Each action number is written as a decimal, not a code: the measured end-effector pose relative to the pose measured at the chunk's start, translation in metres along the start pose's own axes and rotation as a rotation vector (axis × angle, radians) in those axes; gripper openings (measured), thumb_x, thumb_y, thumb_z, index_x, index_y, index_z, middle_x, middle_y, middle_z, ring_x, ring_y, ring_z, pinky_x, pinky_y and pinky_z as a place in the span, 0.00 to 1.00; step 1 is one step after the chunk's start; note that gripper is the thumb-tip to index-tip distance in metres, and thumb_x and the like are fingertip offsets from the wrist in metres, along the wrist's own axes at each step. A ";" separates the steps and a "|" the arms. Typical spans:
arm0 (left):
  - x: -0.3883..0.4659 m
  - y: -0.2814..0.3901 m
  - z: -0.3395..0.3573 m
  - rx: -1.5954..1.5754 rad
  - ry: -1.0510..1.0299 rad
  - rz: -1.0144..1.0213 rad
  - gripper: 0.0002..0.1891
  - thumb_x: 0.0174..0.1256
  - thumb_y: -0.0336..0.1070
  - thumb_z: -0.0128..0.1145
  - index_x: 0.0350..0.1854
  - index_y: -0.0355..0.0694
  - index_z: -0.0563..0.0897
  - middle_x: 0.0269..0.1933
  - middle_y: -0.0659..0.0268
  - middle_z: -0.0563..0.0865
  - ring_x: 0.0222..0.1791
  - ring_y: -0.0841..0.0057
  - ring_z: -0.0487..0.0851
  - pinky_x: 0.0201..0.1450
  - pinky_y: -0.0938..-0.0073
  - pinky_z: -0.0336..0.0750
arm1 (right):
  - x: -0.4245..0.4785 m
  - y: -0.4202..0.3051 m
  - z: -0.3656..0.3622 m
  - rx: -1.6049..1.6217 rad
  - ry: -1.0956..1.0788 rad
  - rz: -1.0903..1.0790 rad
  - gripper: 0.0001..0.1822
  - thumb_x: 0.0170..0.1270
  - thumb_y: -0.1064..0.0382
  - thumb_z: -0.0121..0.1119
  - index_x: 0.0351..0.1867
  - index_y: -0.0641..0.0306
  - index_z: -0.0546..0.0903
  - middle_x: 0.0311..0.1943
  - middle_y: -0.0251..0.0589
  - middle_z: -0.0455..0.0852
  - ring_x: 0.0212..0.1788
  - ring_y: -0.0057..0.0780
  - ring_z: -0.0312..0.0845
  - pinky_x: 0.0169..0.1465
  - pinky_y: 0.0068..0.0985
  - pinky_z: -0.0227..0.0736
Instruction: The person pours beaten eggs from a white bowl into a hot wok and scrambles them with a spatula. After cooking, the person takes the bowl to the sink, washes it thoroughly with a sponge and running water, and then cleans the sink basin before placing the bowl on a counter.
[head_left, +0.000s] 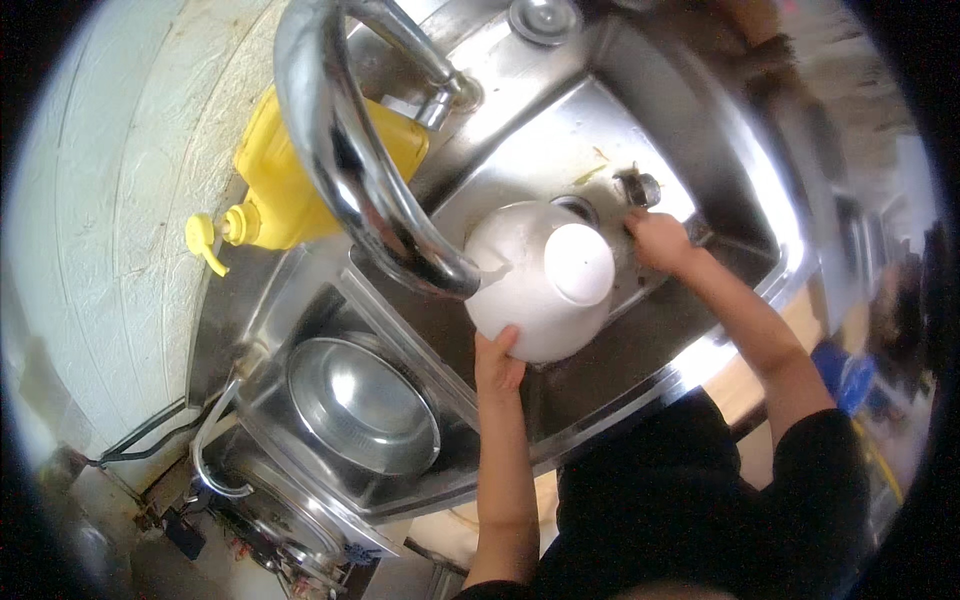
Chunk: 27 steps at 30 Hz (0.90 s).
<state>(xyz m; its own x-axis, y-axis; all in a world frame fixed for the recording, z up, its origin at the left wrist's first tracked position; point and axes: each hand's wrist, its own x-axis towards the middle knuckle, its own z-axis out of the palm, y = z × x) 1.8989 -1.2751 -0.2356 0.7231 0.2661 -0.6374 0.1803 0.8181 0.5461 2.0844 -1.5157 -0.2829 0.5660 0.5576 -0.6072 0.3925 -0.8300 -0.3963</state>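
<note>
A white bowl (517, 300) is tilted over the metal sink (540, 135), its underside and foot ring facing the camera. My left hand (501, 360) grips the bowl's lower rim, with the thumb on its outside. Water from the chrome faucet (360, 180) seems to run onto the bowl's side. My right hand (660, 240) is low in the sink to the right of the bowl, fingertips beside a small dark metal strainer or cup (637, 189); whether it touches or holds it, I cannot tell. Food scraps (590, 175) lie near the drain opening (576, 210).
In the left basin sits a large metal bowl (364, 405). A yellow pump bottle (300, 172) stands behind the faucet by the wall. A round metal lid or stopper (546, 19) rests on the sink's back ledge. A second faucet (206, 442) curves at the lower left.
</note>
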 end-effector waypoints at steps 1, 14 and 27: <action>-0.006 0.003 0.015 0.098 0.022 0.027 0.36 0.43 0.28 0.60 0.59 0.33 0.60 0.55 0.57 0.70 0.55 0.62 0.68 0.55 0.61 0.65 | -0.001 0.001 -0.006 -0.429 -0.072 0.071 0.26 0.48 0.68 0.52 0.53 0.69 0.66 0.49 0.57 0.72 0.35 0.40 0.78 0.34 0.29 0.74; -0.029 0.069 0.043 0.134 0.268 0.318 0.24 0.50 0.24 0.55 0.51 0.27 0.66 0.46 0.53 0.76 0.45 0.66 0.76 0.50 0.66 0.71 | 0.034 0.010 0.043 -0.021 0.306 -0.203 0.15 0.50 0.73 0.45 0.42 0.66 0.71 0.41 0.50 0.75 0.43 0.43 0.73 0.46 0.35 0.70; -0.042 0.075 0.045 0.123 0.339 0.355 0.23 0.51 0.23 0.51 0.52 0.28 0.64 0.45 0.52 0.76 0.43 0.64 0.77 0.48 0.62 0.72 | 0.070 -0.013 -0.047 0.095 0.094 0.047 0.21 0.44 0.70 0.53 0.43 0.69 0.66 0.35 0.59 0.77 0.39 0.49 0.75 0.44 0.37 0.69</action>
<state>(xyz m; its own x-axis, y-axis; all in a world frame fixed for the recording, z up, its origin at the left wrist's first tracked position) 1.9121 -1.2475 -0.1433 0.5003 0.6842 -0.5306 0.0544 0.5868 0.8079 2.1532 -1.4653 -0.2885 0.6491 0.5136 -0.5611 0.2966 -0.8501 -0.4351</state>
